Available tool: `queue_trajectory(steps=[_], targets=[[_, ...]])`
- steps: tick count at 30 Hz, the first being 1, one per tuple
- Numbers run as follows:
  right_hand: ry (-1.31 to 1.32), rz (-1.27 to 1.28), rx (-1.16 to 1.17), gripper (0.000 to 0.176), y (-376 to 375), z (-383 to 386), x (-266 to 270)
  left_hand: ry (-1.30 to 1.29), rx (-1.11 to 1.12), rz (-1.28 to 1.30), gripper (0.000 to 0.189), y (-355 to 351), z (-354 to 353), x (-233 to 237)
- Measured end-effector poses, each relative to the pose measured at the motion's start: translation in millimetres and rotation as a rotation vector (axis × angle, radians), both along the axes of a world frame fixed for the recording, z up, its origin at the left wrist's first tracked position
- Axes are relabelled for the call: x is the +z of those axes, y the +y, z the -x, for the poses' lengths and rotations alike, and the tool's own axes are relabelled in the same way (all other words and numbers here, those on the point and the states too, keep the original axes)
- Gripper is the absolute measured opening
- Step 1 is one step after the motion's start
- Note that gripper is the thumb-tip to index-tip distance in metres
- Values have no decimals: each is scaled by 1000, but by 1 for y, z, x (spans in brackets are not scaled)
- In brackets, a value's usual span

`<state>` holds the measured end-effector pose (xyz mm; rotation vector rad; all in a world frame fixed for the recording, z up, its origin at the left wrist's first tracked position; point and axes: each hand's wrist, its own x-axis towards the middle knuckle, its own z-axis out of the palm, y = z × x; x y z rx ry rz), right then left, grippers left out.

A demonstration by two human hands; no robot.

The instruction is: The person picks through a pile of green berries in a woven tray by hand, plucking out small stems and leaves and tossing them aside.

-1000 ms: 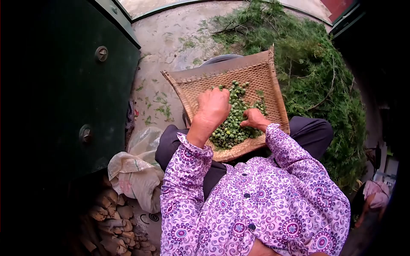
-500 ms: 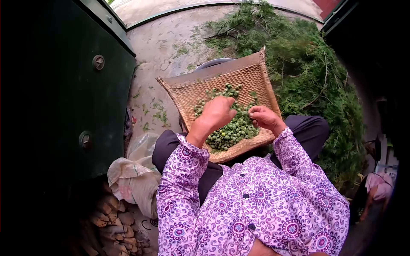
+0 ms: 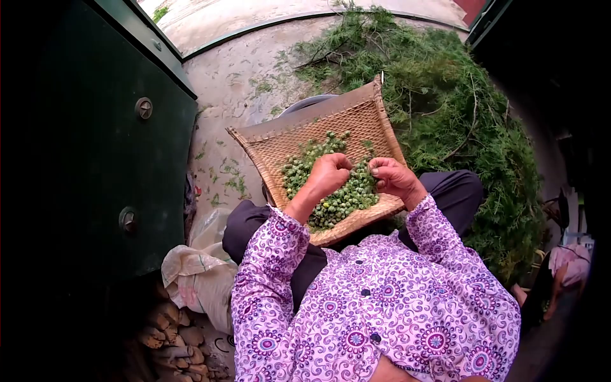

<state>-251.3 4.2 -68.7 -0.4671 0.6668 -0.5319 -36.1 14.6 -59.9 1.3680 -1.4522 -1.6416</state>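
Note:
A woven winnowing basket (image 3: 349, 125) rests across my lap, tilted, with a heap of small round green cones (image 3: 337, 213) in it. Over the middle of the heap, my left hand (image 3: 327, 174) has its fingers curled together with the tips turned toward the right hand. Just to the right, my right hand (image 3: 396, 179) pinches thumb and forefinger together at the heap's edge. Whatever sits in either pinch is too small or hidden to make out. A little green foliage shows by the right fingertips.
Cut evergreen branches (image 3: 439, 95) form a big pile at the right. The rim of a basin (image 3: 309, 102) shows behind the basket. At the left are a dark door (image 3: 95, 159), a pale sack (image 3: 197, 270) and chopped wood (image 3: 175, 337). Green bits litter the concrete floor (image 3: 232, 95).
My left hand has lowered and moved toward the right hand, uncovering cones at the upper left. My right hand stays near the same spot, and the whole view has shifted slightly.

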Motion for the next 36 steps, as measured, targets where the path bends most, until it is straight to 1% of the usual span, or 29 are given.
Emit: queue_trajectory(steps=[1,2,3,5,7,10,12,14,15,16,17,19,20,21,23,24,25,27,28,29,30,31,32,33,35,36], targets=[[1,1,0,8,-1,1,-1,56,-1,-77,13,-2,-2,-4],[-38,-11,-47,9,-2,2,0,113,-3,-155,16,-3,-3,-7],[-77,-22,-94,11,-1,-1,3,114,-3,-155,16,0,-1,-3],[-95,-34,-105,12,-2,-10,3,333,6,-243,25,7,6,6],[-66,-23,-178,13,-3,-19,2,320,19,-214,29,7,7,7],[-86,-50,-243,15,-3,-25,1,279,-30,-259,20,4,3,7],[-85,-67,-284,16,-1,-28,-1,271,-28,-264,17,6,3,9],[-176,-103,-297,15,0,-30,-4,259,-25,-266,15,5,2,4],[-177,-105,-296,15,0,-30,-5,158,-43,-124,12,3,2,0],[-251,-158,-296,14,-1,-29,-6,57,-61,18,10,2,2,-4],[-324,-214,-295,12,-2,-27,-7,58,-61,14,10,4,2,-7],[-303,-204,-316,11,-3,-28,13,-193,-171,174,9,12,2,0],[-194,-88,-347,11,-8,-25,20,-312,-259,219,10,13,1,-1],[-85,30,-377,11,-14,-21,24,-313,-263,220,10,13,0,-1],[124,213,-463,9,-31,12,25,-864,-306,509,14,17,-6,-4],[304,330,-525,12,-36,33,22,-977,-385,419,18,17,-9,8],[486,447,-582,16,-42,56,19,-1035,-404,409,22,17,-12,4],[1251,882,-511,26,-55,104,-10,-1095,-385,405,24,21,-14,9],[1258,878,-506,26,-49,110,-11,-1089,-389,402,24,21,-14,10],[1643,1144,-238,28,-42,115,-13,-1078,-398,406,23,19,-13,11],[2002,1397,87,29,-37,115,-13,-1069,-406,407,22,18,-14,11],[1786,1173,84,21,-33,95,-8,-1069,-405,400,22,17,-14,11],[1586,1045,150,18,-31,78,-12,-1060,-389,424,20,16,-14,10],[1453,988,185,19,-20,54,-13,-1050,-373,452,19,15,-14,10],[1204,1128,385,18,0,22,-39,-1044,-355,471,18,12,-15,8],[1222,1110,500,22,10,12,-51,-1043,-331,481,19,12,-16,11]])
